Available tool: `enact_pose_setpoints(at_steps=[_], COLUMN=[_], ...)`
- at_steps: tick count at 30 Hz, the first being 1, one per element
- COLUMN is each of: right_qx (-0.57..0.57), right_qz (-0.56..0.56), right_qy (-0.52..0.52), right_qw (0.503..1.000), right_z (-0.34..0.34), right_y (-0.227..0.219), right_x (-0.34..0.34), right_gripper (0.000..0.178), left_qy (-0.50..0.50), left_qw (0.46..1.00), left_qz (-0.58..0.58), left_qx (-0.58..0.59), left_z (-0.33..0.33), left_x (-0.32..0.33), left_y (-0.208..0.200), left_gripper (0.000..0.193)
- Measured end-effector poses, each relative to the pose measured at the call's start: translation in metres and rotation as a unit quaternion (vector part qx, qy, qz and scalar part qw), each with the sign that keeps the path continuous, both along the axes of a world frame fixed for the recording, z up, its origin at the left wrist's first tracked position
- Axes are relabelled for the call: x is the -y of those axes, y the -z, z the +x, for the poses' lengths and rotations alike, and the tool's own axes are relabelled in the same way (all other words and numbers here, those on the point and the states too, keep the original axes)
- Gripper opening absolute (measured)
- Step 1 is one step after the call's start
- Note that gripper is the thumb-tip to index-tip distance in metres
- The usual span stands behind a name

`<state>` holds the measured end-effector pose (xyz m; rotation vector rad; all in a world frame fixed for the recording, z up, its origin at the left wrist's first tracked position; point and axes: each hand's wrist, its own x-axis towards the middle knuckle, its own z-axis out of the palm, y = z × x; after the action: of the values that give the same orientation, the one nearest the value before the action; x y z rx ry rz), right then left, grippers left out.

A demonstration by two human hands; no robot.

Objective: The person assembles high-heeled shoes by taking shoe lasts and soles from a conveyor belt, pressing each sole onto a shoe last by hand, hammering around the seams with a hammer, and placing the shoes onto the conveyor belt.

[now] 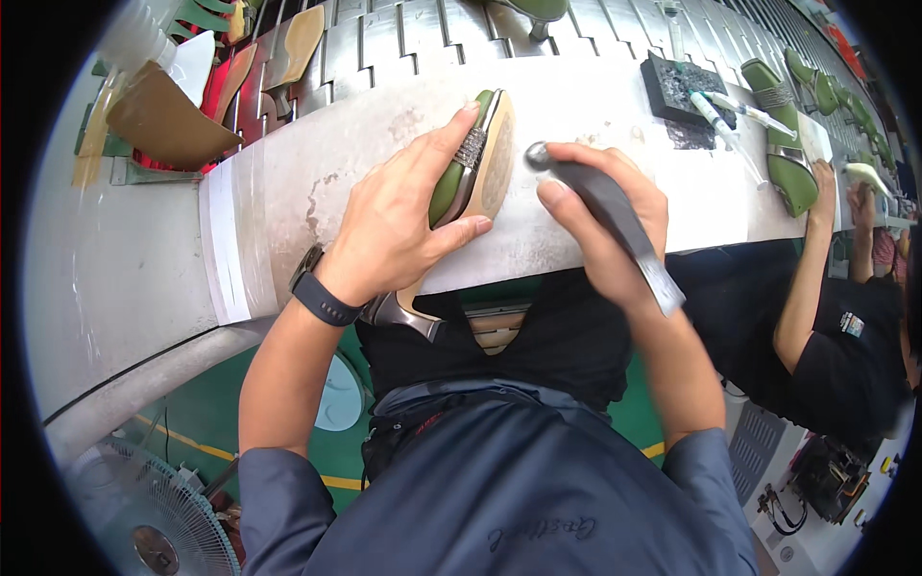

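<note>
My left hand (pixel 394 206) is wrapped round a green high-heeled shoe (pixel 495 163), tipped on its side at the worktable's near edge. A glittery grey band crosses its green upper, and its beige underside faces right. The shoe's heel end hangs below the table edge, partly behind my left wrist. To the right, my right hand (pixel 615 211) grips a dark metal hammer (pixel 610 204) with a rounded knob at one end and a flat, flared end near my wrist. A small gap separates the knob from the shoe's sole.
A slatted metal conveyor (pixel 403 43) runs behind the pale worktable (pixel 288 211), carrying shoes. A black block (pixel 672 91) with syringes (pixel 715 120) beside it lies at right. Farther right, a co-worker's hand (pixel 823 192) touches another green shoe (pixel 792 178). A fan (pixel 144 518) stands lower left.
</note>
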<state>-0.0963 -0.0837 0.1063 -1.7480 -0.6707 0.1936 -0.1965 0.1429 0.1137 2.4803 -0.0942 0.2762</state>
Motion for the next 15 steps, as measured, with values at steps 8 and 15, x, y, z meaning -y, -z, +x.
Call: enact_pose_setpoints(at_steps=[8,15], right_qx=[-0.265,-0.104], right_qz=[0.212,0.116], right_qy=[0.045,-0.072], right_qw=[0.94,0.985], right_z=[-0.039,-0.009], right_y=[0.027,-0.005], right_x=[-0.021,-0.02], right_gripper=[0.028,0.028], left_qy=[0.002,0.01], left_qw=[0.998,0.999], left_qz=[-0.024,-0.017], left_qx=[-0.063,-0.038], left_z=[0.005,0.007], left_x=[0.003,0.0], left_y=[-0.008,-0.003], left_gripper=[0.1,0.104])
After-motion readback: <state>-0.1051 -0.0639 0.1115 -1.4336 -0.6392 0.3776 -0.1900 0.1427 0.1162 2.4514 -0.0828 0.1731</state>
